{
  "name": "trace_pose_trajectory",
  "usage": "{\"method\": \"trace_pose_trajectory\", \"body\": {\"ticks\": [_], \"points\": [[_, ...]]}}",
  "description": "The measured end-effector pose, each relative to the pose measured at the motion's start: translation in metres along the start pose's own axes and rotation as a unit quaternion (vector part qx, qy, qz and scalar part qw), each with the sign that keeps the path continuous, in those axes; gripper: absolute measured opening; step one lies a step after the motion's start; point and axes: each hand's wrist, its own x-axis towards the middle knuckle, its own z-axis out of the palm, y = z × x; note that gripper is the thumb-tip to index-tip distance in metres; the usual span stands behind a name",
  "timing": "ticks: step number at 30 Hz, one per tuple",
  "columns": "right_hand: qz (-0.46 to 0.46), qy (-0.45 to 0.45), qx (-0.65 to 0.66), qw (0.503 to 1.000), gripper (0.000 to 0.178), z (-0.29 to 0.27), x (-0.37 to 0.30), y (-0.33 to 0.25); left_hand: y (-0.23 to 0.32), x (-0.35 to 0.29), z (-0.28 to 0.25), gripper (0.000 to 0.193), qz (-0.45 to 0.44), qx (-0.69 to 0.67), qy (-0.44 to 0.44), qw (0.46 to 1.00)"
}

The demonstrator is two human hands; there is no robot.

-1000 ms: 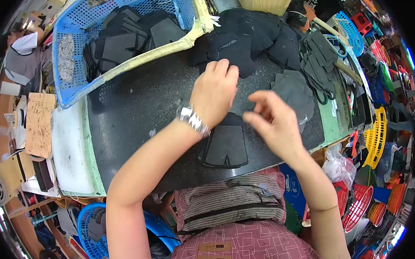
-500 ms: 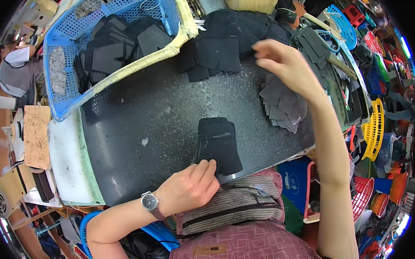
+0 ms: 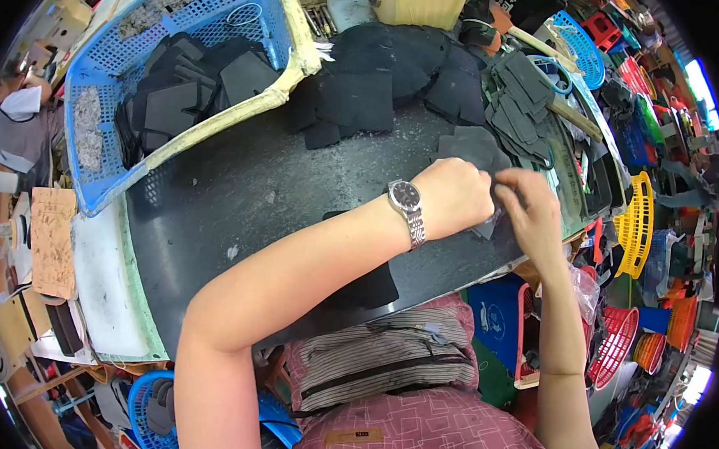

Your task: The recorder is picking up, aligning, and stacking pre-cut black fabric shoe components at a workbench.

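Head view — both hands (image 3: 493, 201) on grey stack (image 3: 473, 149).

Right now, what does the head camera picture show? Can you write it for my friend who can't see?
A person's left hand, with a wristwatch on, and right hand meet over a grey stack of cut pieces on a dark worktable. A blue basket of dark pieces sits at the far left.

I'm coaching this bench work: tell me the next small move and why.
Probably lift one dark grey cut piece off its stack: both hands, left and right, meet at that stack's near edge, and a black piece already lies on the black worktop.
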Motion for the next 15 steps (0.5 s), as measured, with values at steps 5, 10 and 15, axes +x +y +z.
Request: {"method": "trace_pose_trajectory", "body": {"ticks": [5, 10, 15], "points": [[0.016, 0.022, 0.029, 0.999, 0.017, 0.003, -0.016, 0.0, 0.001, -0.001, -0.004, 0.01, -0.061, -0.082, 0.102, 0.989], [-0.051, 0.02, -0.033, 0.998, 0.019, -0.004, -0.009, -0.02, -0.004, -0.057, -0.064, 0.013, -0.267, -0.183, 0.312, 0.893], [0.247, -0.12, 0.529, 0.803, 0.019, 0.019, -0.008, -0.081, 0.05, -0.102, -0.065, 0.027, -0.023, 0.054, 0.118, 0.991]]}}
